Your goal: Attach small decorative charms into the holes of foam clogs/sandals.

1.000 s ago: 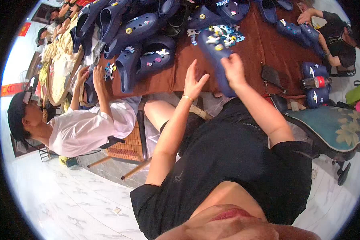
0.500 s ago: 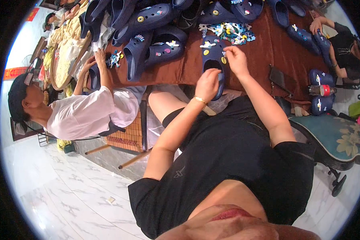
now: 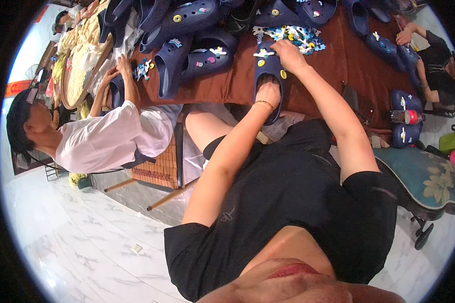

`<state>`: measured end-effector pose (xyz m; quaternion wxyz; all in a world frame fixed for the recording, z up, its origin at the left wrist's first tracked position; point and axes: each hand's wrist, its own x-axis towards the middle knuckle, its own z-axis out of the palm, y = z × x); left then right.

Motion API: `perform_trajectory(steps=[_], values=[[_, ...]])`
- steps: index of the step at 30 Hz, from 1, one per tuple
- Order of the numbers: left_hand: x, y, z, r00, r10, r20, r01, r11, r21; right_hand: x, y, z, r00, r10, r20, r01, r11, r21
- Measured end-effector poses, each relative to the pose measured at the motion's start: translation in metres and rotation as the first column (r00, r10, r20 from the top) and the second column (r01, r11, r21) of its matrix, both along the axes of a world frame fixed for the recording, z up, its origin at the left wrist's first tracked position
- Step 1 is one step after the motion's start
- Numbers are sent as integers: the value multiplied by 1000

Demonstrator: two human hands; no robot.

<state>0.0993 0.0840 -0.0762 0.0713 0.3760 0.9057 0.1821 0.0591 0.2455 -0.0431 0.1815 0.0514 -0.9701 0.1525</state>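
Note:
A navy clog point(image 3: 264, 68) with a white and a yellow charm lies toe-away on the brown table point(image 3: 338, 65), its heel over the near edge. My left hand point(image 3: 269, 96) is tucked into the clog's opening, a bracelet at the wrist. My right hand point(image 3: 289, 54) curls over the clog's front right side, fingertips by a yellow charm. A pile of loose colourful charms point(image 3: 301, 36) lies just beyond my right hand.
Rows of navy clogs point(image 3: 187, 22) fill the table's far left. A person in a white shirt point(image 3: 101, 141) sits at my left, hands at a clog with charms point(image 3: 141, 68). Another person point(image 3: 432, 55), a bottle point(image 3: 405, 117) and a flowered seat point(image 3: 429, 182) are on the right.
The clog came down from my raised right hand onto the table edge. My left hand, open beside it before, has slid into its opening. My right hand moved to the clog's front.

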Motion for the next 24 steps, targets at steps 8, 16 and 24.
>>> perform_trajectory(steps=[8,16,24], values=[[-8,-4,-19,994,-39,-103,34,998,-47,-18,-2,17,956,-19,292,40,997,-66],[-27,-16,-1,976,-188,-112,175,977,-121,-4,-4,14,964,-191,184,215,969,-120],[-27,-18,-11,932,-249,-263,273,960,56,-9,5,10,993,22,112,18,940,-341]])
